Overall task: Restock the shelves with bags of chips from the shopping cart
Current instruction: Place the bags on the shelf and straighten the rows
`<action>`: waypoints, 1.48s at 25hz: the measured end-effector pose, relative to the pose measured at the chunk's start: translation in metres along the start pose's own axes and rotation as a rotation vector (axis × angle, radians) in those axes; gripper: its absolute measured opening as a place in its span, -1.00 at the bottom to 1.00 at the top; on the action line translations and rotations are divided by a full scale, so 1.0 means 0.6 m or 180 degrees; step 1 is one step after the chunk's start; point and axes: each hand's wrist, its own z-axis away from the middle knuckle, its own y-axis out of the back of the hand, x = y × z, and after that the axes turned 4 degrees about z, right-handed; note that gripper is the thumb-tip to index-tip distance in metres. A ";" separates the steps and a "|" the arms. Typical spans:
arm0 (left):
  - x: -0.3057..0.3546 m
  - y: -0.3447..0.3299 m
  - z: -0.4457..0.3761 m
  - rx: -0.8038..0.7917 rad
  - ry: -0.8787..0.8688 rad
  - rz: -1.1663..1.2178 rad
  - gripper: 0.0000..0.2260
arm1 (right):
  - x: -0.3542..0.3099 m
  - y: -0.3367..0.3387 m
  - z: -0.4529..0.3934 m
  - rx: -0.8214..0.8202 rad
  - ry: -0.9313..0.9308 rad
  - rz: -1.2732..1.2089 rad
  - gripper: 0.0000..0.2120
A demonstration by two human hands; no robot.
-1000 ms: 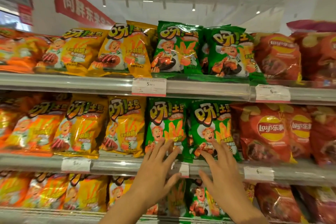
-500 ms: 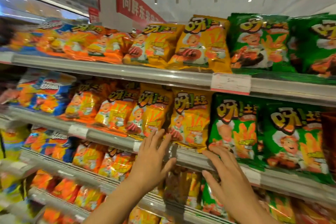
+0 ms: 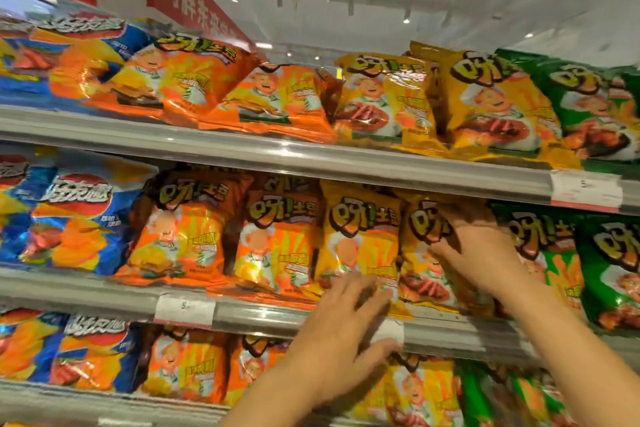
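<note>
Store shelves [image 3: 277, 163] packed with chip bags: blue at left, then orange, yellow, green at right. On the middle shelf, the right hand [image 3: 474, 246] presses a yellow bag [image 3: 420, 267], fingers spread over its top; whether they curl behind it is unclear. The left hand [image 3: 343, 333] lies flat, fingers straight and slightly apart, over the shelf edge just below the neighbouring yellow bag [image 3: 360, 236]. No cart is in view. The rows look nearly full, so this seems to be tidying; how many bags remain cannot be told
</note>
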 end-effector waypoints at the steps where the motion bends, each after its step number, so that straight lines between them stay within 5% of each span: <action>1: -0.014 0.013 0.009 0.0195 -0.0025 -0.0074 -0.49 | -0.024 -0.004 0.015 0.0457 0.0082 -0.0117 -0.45; 3: -0.043 0.037 0.020 0.0193 0.0038 -0.0251 -0.49 | -0.092 -0.021 0.054 0.1043 0.0657 -0.0732 -0.58; 6: -0.056 0.039 0.022 -0.0578 0.0192 -0.0527 -0.38 | -0.176 -0.042 0.091 0.0900 0.1201 -0.1239 -0.62; 12: -0.049 0.062 0.045 -0.0946 0.0162 -0.0644 -0.29 | -0.229 -0.032 0.065 0.0537 0.0714 -0.0090 -0.47; 16: -0.101 0.123 0.111 -0.0332 0.0464 -0.0247 -0.38 | -0.273 -0.001 0.073 0.0679 0.0665 -0.0347 -0.46; 20: -0.192 0.195 0.203 0.0680 0.1282 -0.0980 -0.42 | -0.359 -0.008 0.117 0.0685 0.1523 -0.1085 -0.56; 23: -0.250 0.223 0.249 0.0193 0.1742 -0.1069 -0.35 | -0.416 -0.024 0.144 0.0457 0.1676 -0.1064 -0.52; 26: -0.278 0.218 0.268 -0.0071 0.1541 -0.1101 -0.30 | -0.446 -0.033 0.153 0.0642 0.1464 -0.0734 -0.43; 31: -0.260 0.181 0.289 0.0431 0.1394 -0.0660 -0.34 | -0.466 -0.033 0.184 0.0775 0.1278 -0.0542 -0.52; 34: -0.246 0.126 0.349 0.0944 0.1063 -0.0102 -0.52 | -0.484 -0.049 0.223 0.0938 0.1605 -0.1020 -0.54; 37: -0.265 0.065 0.415 0.1212 0.1411 -0.0106 -0.55 | -0.523 -0.098 0.267 0.0644 0.2123 -0.1378 -0.52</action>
